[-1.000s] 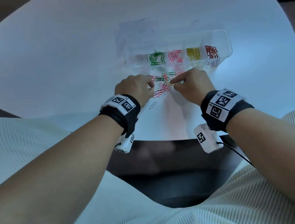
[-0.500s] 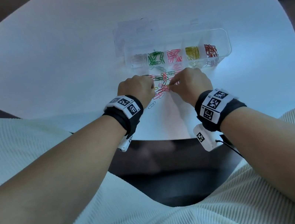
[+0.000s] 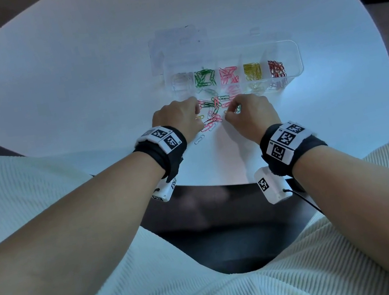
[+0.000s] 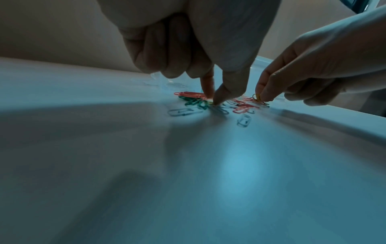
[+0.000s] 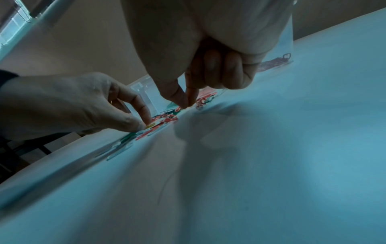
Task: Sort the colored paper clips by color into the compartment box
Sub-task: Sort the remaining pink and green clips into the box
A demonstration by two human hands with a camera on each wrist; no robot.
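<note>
Pinched a yellow clip (image 4: 257, 97) in right hand (image 3: 251, 114) mid-frame; left hand (image 3: 175, 119) pinching in loose pile (image 3: 213, 114), clip unclear.

The left hand (image 3: 178, 119) hides its fingers and part of the clip pile (image 3: 214, 115) from the head camera.

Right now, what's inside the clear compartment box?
The compartment box holds sorted clips, left to right: white, green, pink, yellow, red. Counts are too tangled to tell.
</note>
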